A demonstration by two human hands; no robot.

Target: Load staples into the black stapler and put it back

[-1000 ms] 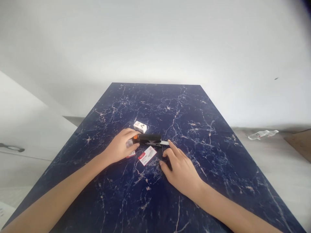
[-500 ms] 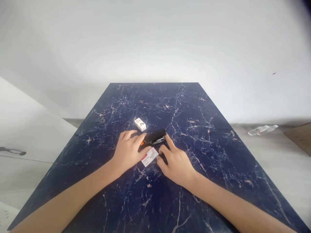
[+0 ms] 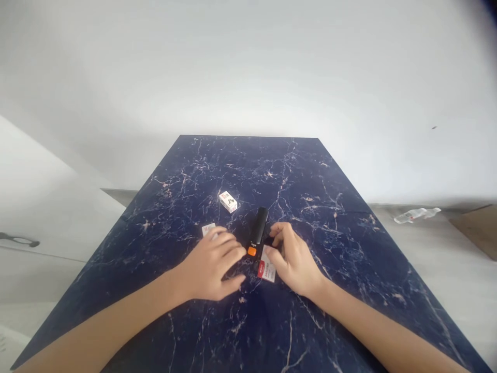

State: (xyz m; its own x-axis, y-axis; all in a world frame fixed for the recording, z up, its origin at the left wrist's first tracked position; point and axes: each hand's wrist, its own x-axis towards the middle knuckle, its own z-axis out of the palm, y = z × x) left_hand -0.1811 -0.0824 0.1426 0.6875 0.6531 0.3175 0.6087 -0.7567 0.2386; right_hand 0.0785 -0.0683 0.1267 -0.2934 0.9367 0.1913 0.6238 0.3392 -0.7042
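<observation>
Partly hidden: white packet [image 3: 207, 228]. Left hand [image 3: 212, 265] spread by stapler [image 3: 259, 226]; right hand [image 3: 294, 260], grip unclear.

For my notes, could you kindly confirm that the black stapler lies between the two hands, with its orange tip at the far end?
Not quite: the head view shows its orange tip at the near end. The black stapler does lie between the left hand and the right hand.

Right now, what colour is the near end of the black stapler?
Orange; the stapler's near end shows best in the head view.
</observation>
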